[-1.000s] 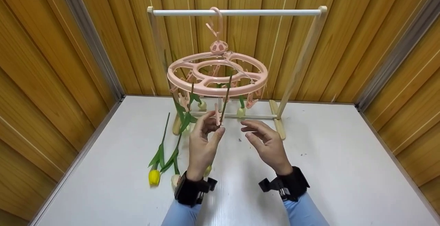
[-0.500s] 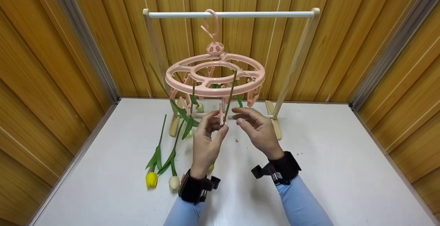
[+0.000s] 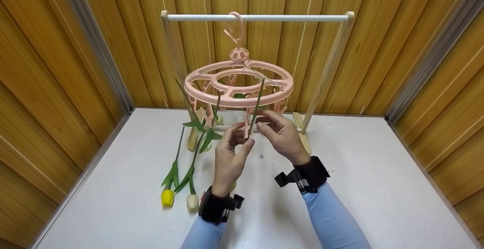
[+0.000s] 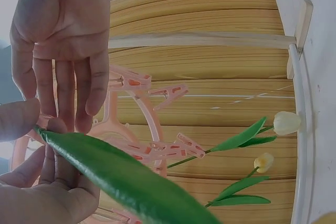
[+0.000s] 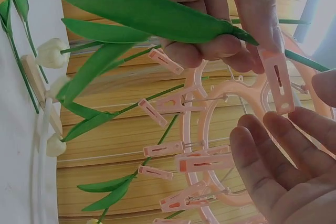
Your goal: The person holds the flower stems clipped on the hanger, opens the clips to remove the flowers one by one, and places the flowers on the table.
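My left hand (image 3: 232, 160) pinches the stem of a tulip (image 3: 257, 103), which points upward past the front rim of the pink round clip hanger (image 3: 238, 99). The tulip's long green leaf (image 4: 121, 171) crosses the left wrist view; its flower is mostly hidden behind the left wrist in the head view. A pink clothes peg (image 5: 278, 82) hangs at the left fingertips, beside the stem. My right hand (image 3: 281, 135) is just right of the stem, fingers loosely bent, fingertips close to the peg's lower end; whether they touch it is unclear.
The hanger hooks over the white bar (image 3: 295, 17) of a wooden stand. Other tulips hang from its pegs, such as a white one (image 4: 286, 123). A yellow tulip (image 3: 167, 198) and a cream tulip (image 3: 192, 202) lie on the white table (image 3: 124, 181), left of my hands.
My right hand has moved left and upward, up to the peg and stem. My left hand, still pinching the tulip, has shifted slightly right.
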A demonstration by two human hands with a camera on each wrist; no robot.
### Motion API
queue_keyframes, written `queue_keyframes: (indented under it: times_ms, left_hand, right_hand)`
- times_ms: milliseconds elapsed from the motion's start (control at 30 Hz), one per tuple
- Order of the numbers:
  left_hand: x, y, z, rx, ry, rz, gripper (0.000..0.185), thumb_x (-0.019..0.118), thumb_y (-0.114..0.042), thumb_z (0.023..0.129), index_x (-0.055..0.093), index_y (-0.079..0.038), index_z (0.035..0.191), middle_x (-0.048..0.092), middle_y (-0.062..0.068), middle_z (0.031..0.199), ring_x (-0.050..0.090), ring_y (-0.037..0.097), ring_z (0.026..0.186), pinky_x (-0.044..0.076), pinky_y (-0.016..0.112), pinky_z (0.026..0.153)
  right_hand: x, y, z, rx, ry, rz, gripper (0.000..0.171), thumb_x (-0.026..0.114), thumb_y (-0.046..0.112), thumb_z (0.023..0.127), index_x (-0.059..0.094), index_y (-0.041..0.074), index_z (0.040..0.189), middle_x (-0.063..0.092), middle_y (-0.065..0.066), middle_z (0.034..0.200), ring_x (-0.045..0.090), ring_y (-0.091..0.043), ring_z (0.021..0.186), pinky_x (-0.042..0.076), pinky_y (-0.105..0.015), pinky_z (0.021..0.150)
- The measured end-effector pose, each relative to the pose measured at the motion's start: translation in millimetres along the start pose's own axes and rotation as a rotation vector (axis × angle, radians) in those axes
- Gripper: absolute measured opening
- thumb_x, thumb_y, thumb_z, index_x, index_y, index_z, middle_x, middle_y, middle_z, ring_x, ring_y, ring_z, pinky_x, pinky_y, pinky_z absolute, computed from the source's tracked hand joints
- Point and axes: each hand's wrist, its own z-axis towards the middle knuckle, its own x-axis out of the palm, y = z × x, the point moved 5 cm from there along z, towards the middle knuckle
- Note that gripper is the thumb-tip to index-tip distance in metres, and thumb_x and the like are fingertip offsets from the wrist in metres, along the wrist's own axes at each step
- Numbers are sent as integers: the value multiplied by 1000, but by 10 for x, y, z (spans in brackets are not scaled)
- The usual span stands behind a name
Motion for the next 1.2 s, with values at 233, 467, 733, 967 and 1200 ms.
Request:
queue_keyframes:
  times_ms: [233, 467, 733, 967, 1200]
  left_hand:
    - [-2, 2, -3, 22, 7, 42, 42, 69, -2, 98, 58, 8, 136, 66, 18, 106, 66, 23, 91, 54, 29, 86]
    - [1, 7, -9, 26, 29, 50, 41, 66, -3, 100, 58, 8, 138, 66, 19, 115, 67, 23, 95, 55, 30, 86]
    - [-19, 23, -10, 3, 29, 54, 39, 64, -3, 101, 59, 10, 137, 65, 20, 115, 67, 23, 98, 55, 32, 87]
    - [-26, 33, 2, -5, 32, 37, 36, 62, 0, 101, 60, 13, 134, 65, 20, 105, 65, 17, 90, 54, 23, 79]
    - [-66, 52, 10, -2, 34, 40, 31, 61, -1, 102, 63, 12, 130, 66, 21, 102, 65, 16, 86, 51, 22, 73]
  right_hand:
    - [3, -1, 59, 10, 61, -32, 39, 59, -3, 101, 57, -10, 139, 63, -24, 135, 65, -31, 117, 55, -30, 94]
    - [16, -30, 91, 21, 118, -37, 42, 58, -2, 101, 54, -9, 143, 61, -24, 135, 65, -16, 110, 56, -32, 93]
    - [38, -38, 99, 11, 177, -49, 43, 56, -3, 102, 50, -12, 144, 64, -26, 130, 65, -10, 96, 55, -28, 89]
    - [8, -66, 90, 26, 162, -16, 40, 58, -4, 101, 54, -13, 140, 63, -26, 124, 64, -10, 94, 55, -26, 86]
    - [-13, -83, 81, 50, 158, 46, 38, 61, -3, 100, 56, -12, 137, 63, -26, 123, 69, -13, 100, 58, -34, 92]
